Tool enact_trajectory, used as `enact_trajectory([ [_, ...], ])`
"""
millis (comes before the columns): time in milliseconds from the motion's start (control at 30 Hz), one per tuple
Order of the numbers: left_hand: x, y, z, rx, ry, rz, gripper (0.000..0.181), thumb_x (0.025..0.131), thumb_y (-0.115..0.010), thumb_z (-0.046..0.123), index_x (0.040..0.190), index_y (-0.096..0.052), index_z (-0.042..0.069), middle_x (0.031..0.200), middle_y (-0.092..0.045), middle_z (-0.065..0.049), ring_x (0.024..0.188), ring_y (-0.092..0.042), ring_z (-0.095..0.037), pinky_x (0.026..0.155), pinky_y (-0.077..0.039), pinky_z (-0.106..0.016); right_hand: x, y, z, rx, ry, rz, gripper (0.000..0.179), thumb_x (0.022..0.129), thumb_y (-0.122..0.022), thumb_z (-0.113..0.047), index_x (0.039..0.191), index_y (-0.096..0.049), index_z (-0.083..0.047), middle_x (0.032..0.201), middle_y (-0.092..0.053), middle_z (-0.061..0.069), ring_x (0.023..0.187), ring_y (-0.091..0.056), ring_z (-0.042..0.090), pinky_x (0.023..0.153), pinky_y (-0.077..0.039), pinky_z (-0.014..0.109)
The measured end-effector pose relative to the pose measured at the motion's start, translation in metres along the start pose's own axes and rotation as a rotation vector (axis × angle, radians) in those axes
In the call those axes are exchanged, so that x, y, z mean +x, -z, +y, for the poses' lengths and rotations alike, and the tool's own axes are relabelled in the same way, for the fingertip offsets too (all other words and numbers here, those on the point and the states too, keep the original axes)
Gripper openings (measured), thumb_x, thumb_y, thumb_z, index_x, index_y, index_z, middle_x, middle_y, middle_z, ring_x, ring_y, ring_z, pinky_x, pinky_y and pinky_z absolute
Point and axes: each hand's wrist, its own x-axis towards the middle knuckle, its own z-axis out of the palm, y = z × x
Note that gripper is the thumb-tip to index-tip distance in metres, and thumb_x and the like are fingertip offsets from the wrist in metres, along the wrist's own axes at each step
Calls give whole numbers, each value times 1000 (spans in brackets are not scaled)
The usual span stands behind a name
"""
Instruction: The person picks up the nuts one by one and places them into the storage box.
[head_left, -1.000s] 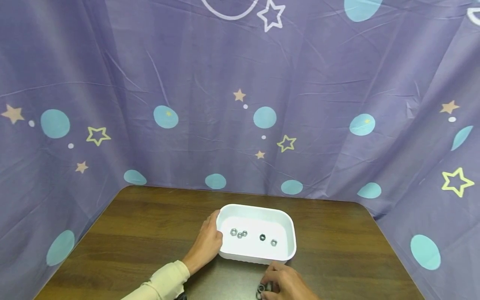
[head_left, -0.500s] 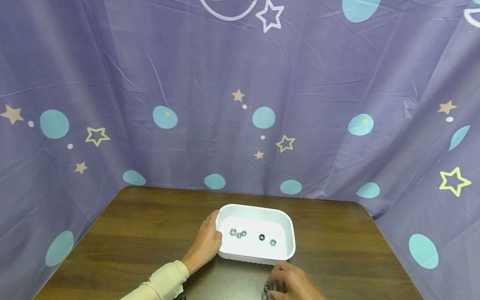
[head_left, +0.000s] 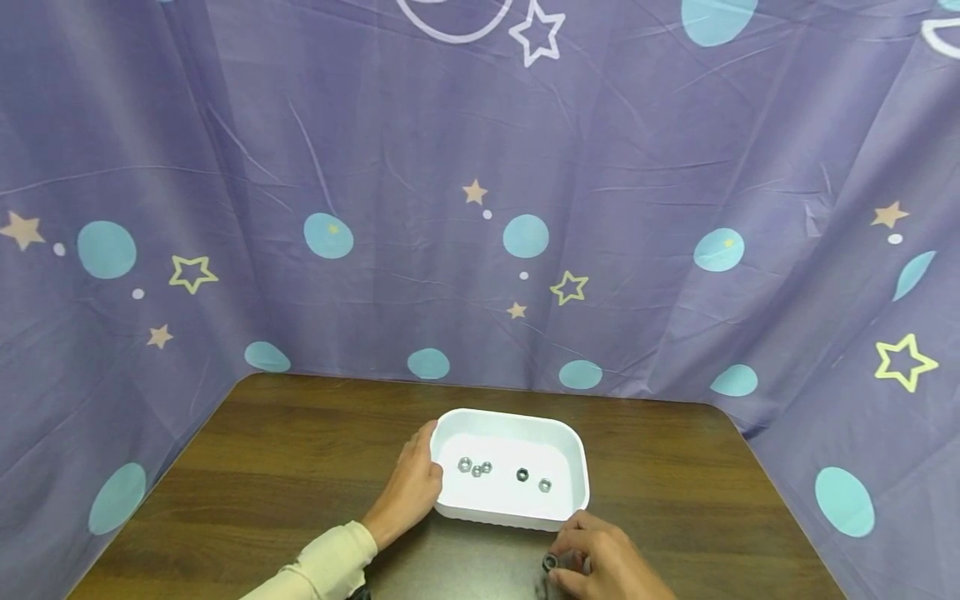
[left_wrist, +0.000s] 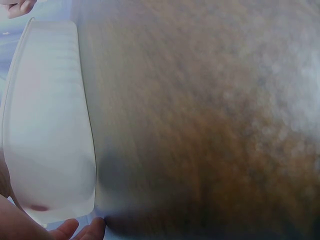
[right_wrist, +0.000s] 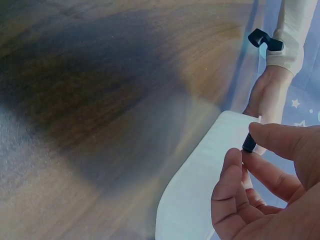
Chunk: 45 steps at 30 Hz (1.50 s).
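Note:
In the head view a white tray (head_left: 510, 518) stands on the table. Inside it lie several nuts: silver ones such as a hex nut (head_left: 465, 464) to the left, a dark nut (head_left: 522, 474), and another silver nut (head_left: 545, 485) to the right. My left hand (head_left: 415, 479) holds the tray's left end; its fingertips show below that end in the left wrist view. Just off the tray's near right corner, my right hand (head_left: 603, 554) pinches a dark nut (right_wrist: 249, 142) between thumb and finger. A dim dark shape under this nut is too unclear to tell.
Brown wooden table (head_left: 315, 467) surrounds the tray. A purple curtain (head_left: 420, 208) with stars and dots hangs behind and at both sides. A black piece (right_wrist: 265, 41) sits on the left sleeve.
My right hand has moved a little to the right along the tray's near side, the dark nut still in its fingers. The left hand and tray keep their place.

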Motion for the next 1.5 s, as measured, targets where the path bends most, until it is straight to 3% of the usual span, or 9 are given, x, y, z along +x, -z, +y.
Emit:
enact_trajectory([
  [200, 0, 1, 0, -1, -9, 5, 66, 89, -54, -13, 155, -44, -14, 150, -56, -35, 138, -55, -51, 118, -44, -66, 0, 1, 2, -31, 98, 78, 20, 82, -95, -8, 94, -80, -14, 95, -66, -10, 76, -58, -9, 59, -51, 16],
  [433, -1, 1, -2, -6, -10, 6, 66, 89, -54, -13, 154, -45, -13, 149, -57, -35, 137, -56, -51, 117, -45, -66, 1, 4, 6, -16, 77, 89, 18, 83, -94, -7, 93, -80, -13, 94, -67, -5, 77, -60, -5, 58, -53, 21],
  [733, -1, -1, -4, 4, -16, 15, 65, 89, -53, -13, 153, -46, -14, 147, -58, -34, 134, -58, -51, 114, -47, -66, 3, 7, 12, -53, 94, 176, 24, 78, -97, -7, 88, -78, -16, 100, -65, -2, 82, -54, -3, 59, -50, 21],
  [967, -1, -1, -3, 13, -27, 30, 65, 87, -54, -13, 152, -47, -13, 144, -60, -34, 130, -60, -51, 111, -48, -66, 7, 15, 3, -39, -34, 175, 20, 80, -96, -9, 86, -79, -18, 105, -66, -6, 89, -62, 3, 69, -56, 29],
  [1100, -1, -1, -3, 14, -33, 38, 64, 87, -54, -13, 151, -48, -13, 142, -61, -34, 128, -61, -51, 111, -49, -65, 13, 21, 0, -20, -91, 188, 17, 81, -96, -9, 87, -81, -15, 105, -69, -1, 83, -61, 3, 68, -56, 28],
  [1267, -1, -1, -3, 8, -35, 39, 64, 87, -54, -14, 151, -48, -14, 142, -61, -35, 129, -61, -51, 111, -49, -66, 19, 24, 0, -20, -115, 192, 16, 81, -95, -8, 88, -82, -15, 106, -70, -5, 74, -57, 0, 63, -52, 23],
  [1500, -1, -1, -3, -3, -27, 29, 65, 87, -53, -14, 152, -47, -13, 144, -60, -34, 131, -60, -50, 112, -48, -65, 27, 29, 2, -19, -148, 160, 14, 82, -93, -8, 88, -81, -13, 104, -70, -5, 72, -57, 2, 63, -51, 23],
])
